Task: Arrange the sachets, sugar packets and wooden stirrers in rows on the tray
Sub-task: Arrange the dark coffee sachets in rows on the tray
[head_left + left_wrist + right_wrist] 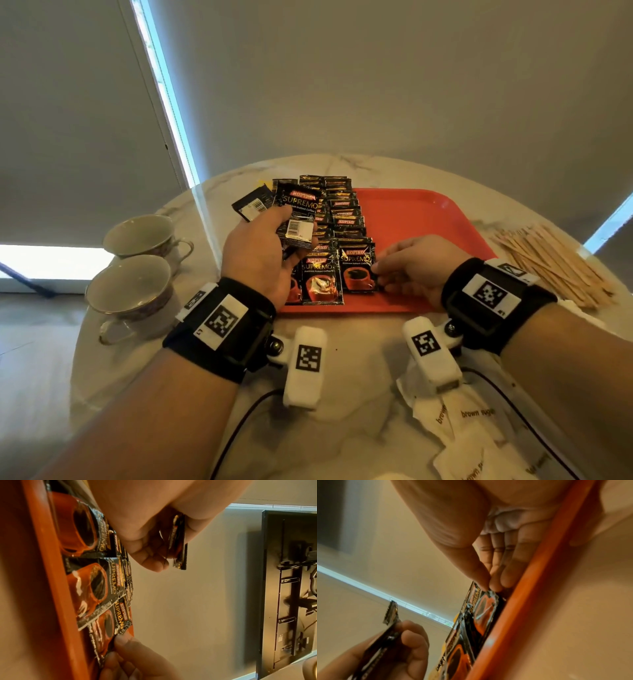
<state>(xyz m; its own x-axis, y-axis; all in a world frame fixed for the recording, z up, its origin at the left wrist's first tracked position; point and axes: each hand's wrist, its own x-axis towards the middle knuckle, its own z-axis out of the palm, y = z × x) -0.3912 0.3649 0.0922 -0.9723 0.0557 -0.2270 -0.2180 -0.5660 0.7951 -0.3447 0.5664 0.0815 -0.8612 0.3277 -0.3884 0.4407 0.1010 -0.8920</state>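
Marble table [359,359], red tray [428,219]. Left hand [260,253] grip holds sachet stack [298,219] above rows; right hand [411,267] grip pinches tray sachet [356,267] corner.

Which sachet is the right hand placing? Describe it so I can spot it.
Find the red tray. Coffee sachets lie along its left side. The sachet at the near right end is the one, its right edge pinched by the right hand.
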